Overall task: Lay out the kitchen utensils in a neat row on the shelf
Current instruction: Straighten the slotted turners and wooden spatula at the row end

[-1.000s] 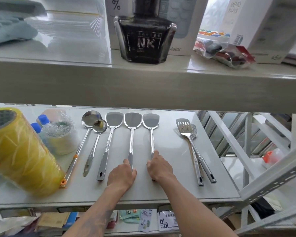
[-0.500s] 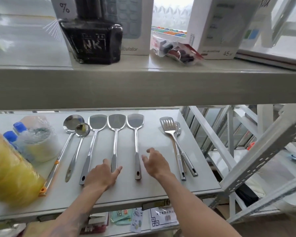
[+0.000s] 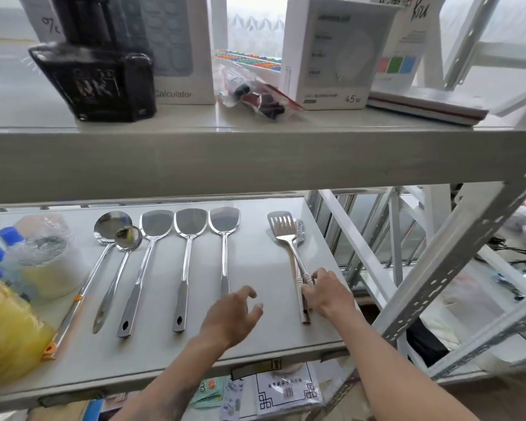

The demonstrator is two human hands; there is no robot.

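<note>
On the grey shelf [image 3: 255, 262] lie steel utensils, heads away from me: a long ladle [image 3: 104, 256] with an orange end, a small ladle [image 3: 125, 253], then three flat turners [image 3: 152, 256] [image 3: 187, 256] [image 3: 224, 250] side by side. Further right, a slotted turner [image 3: 283, 232] lies crossed over a second utensil [image 3: 299, 230]. My right hand [image 3: 325, 291] has its fingers closed around the handles of that crossed pair. My left hand [image 3: 231, 317] hovers with fingers apart over the handle end of the third turner, holding nothing.
A yellow roll [image 3: 9, 332], blue-capped bottles [image 3: 0, 250] and a plastic-wrapped tape roll [image 3: 43, 256] crowd the shelf's left end. The upper shelf [image 3: 255, 159] overhangs, carrying a black bottle [image 3: 94, 83] and boxes. A white rack frame [image 3: 438, 284] stands at the right.
Both hands left the turner handles and moved right. My right hand reached the crossed pair and closed on their handles; my left hand lifted and opened. The view shifted right.
</note>
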